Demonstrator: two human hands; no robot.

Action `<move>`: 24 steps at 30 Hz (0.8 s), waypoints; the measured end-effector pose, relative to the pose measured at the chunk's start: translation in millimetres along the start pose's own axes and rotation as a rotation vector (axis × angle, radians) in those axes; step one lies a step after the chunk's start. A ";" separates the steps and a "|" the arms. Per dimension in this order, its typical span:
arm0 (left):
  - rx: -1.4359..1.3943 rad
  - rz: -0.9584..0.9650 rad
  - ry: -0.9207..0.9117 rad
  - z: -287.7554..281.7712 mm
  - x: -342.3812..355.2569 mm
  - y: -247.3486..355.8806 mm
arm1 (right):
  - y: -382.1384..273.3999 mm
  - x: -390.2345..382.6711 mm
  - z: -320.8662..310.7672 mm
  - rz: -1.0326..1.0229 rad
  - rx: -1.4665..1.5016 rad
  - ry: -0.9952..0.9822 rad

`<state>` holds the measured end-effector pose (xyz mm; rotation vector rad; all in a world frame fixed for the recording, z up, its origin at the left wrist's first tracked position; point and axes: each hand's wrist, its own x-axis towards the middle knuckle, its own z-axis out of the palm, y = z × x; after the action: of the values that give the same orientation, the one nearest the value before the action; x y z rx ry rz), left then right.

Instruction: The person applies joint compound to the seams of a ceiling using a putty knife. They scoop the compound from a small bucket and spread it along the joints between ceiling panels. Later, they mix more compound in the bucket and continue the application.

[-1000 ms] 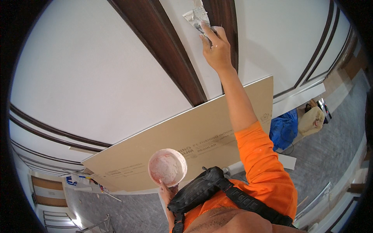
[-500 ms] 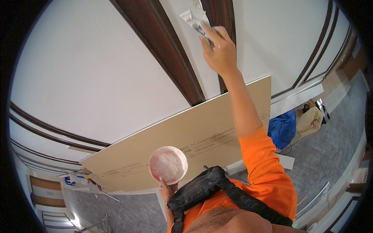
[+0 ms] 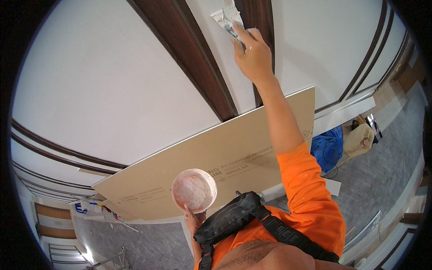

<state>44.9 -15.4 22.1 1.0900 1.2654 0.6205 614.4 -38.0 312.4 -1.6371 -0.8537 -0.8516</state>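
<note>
My right hand (image 3: 252,54) is raised high and grips a putty knife (image 3: 228,20) whose blade, loaded with white filler, presses on the white wall strip between two dark wood bands (image 3: 189,58). My left hand (image 3: 194,220) holds a round white tub of pinkish-white filler (image 3: 194,191) near my chest. An orange sleeve covers my right upper arm, and a black strap bag (image 3: 234,220) crosses my chest.
A large tan plasterboard sheet (image 3: 216,166) leans against the wall below my arm. A blue bag (image 3: 327,148) and a tan sack (image 3: 357,139) lie on the grey floor at right. White trim boards run along the wall base. Tools lie at lower left.
My right hand has slid the putty knife slightly up and left along the white strip. The tub in my left hand has stayed in place.
</note>
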 end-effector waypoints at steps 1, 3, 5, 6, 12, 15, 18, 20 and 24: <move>-0.001 0.022 0.013 7.4 -2.2 3.9 | 5.1 -4.8 -0.6 0.000 -0.001 -0.003; -0.025 0.085 0.072 30.2 -16.2 21.5 | 12.4 -17.2 1.2 0.010 0.004 -0.014; -0.033 0.126 0.115 36.5 -22.6 29.6 | 14.6 -27.5 2.0 0.024 0.014 -0.029; -0.017 0.123 0.114 33.8 -21.6 28.6 | 15.3 -32.3 1.8 0.042 0.017 -0.045; -0.123 -0.020 0.101 24.8 -13.8 25.6 | 24.0 -75.0 -16.5 0.129 0.144 -0.155; -0.091 0.023 0.106 38.9 -22.6 32.4 | 31.7 -121.1 -24.9 0.194 0.295 -0.170; -0.025 0.090 0.094 34.1 -19.6 22.2 | 24.9 -158.9 -24.8 0.322 0.404 -0.233; 0.018 0.101 0.071 14.8 -5.4 1.8 | 13.1 -150.0 -20.8 0.340 0.426 -0.216; -0.008 0.079 0.038 24.8 -8.2 6.8 | 15.8 -102.7 -8.8 0.105 0.341 -0.029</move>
<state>67.7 -27.3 30.2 1.1300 1.2562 0.7079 576.6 -61.3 218.1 -1.3833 -0.8723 -0.5751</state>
